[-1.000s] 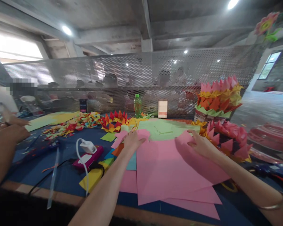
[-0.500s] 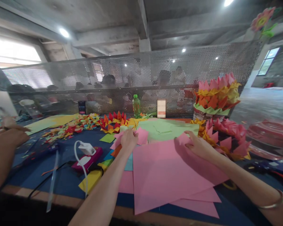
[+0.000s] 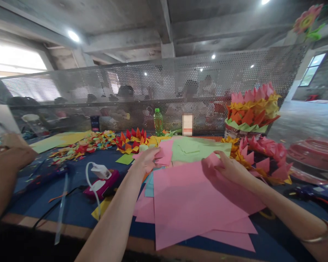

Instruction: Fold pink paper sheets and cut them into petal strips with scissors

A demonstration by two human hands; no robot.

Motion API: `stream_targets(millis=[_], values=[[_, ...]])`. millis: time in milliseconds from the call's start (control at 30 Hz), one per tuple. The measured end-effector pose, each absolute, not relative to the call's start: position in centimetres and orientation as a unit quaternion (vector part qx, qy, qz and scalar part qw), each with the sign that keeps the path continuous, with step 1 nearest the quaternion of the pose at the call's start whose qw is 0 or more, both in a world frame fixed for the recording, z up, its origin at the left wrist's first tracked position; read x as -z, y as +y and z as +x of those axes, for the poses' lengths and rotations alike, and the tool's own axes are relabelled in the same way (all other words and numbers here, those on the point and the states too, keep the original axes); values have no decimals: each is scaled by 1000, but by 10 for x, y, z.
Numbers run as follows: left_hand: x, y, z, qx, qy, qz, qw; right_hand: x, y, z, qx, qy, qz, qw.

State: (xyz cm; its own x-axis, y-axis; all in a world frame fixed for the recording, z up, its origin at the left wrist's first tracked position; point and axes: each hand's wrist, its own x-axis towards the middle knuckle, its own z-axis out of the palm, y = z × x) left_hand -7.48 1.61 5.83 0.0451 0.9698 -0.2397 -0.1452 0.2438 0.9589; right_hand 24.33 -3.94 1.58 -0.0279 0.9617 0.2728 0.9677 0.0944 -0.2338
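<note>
A stack of large pink paper sheets (image 3: 188,200) lies on the blue table (image 3: 76,207) in front of me. My left hand (image 3: 144,161) is closed on a small pink paper piece (image 3: 164,153), lifted a little above the far left corner of the stack. My right hand (image 3: 229,168) pinches the far corner of the top pink sheet, fingers pressed on it. A light green sheet (image 3: 196,150) lies just beyond both hands.
A folded paper lotus tower (image 3: 253,111) and a pink paper flower (image 3: 265,156) stand at the right. Another person's hands (image 3: 9,154) work at the far left. A white charger with cable (image 3: 100,170), a green bottle (image 3: 158,122), coloured paper scraps (image 3: 90,142) and a perforated metal screen (image 3: 164,94) are behind.
My left hand has lifted the small pink piece and drawn it slightly towards me. The smaller sheets under it have shifted. My right hand stays on the top sheet's corner.
</note>
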Motion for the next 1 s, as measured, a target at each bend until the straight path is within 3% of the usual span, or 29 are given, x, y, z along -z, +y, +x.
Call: stream_targets(millis=[500, 833, 1000], values=[[-40, 23, -68, -534, 457, 473, 531, -10, -29, 252, -1, -711, -663, 235], [-37, 29, -71, -534, 467, 470, 525, -28, -14, 273, -34, -707, -535, 461], [-39, 25, -67, -509, 449, 446, 583, -27, -12, 281, -38, -674, -543, 500]])
